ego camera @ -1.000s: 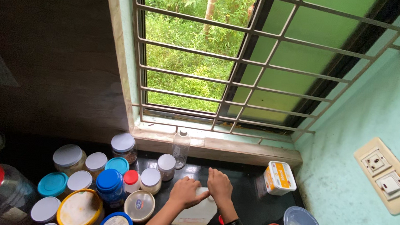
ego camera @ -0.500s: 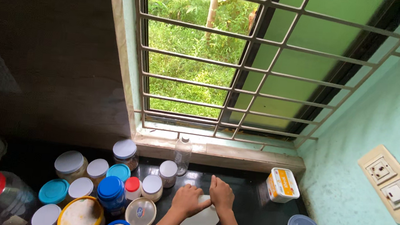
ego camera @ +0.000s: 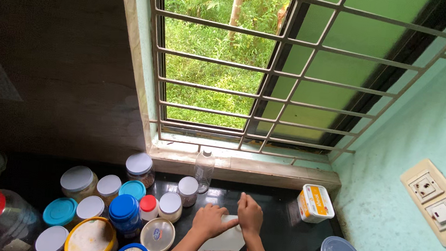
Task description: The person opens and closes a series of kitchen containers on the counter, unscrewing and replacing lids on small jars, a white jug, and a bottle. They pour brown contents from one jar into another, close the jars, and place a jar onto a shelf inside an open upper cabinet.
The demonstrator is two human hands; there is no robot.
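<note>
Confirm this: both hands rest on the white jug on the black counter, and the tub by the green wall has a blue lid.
Not quite. Head view: the tub has an orange-and-white lid; left hand and right hand do rest on the white jug.

White rectangular tub (ego camera: 315, 203), orange-yellow label – right on black counter; round labelled lid (ego camera: 157, 235) – lower middle.

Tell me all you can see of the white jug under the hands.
The white jug is pale, translucent-looking plastic with a flat, squarish body. It sits on the black counter below the window sill, its lower part cut off by the picture's edge. The left hand lies over its top left and the right hand over its top right, so any cap or neck is hidden. A round clear-lidded tub stands just left of it. Whether it holds anything cannot be told.
</note>
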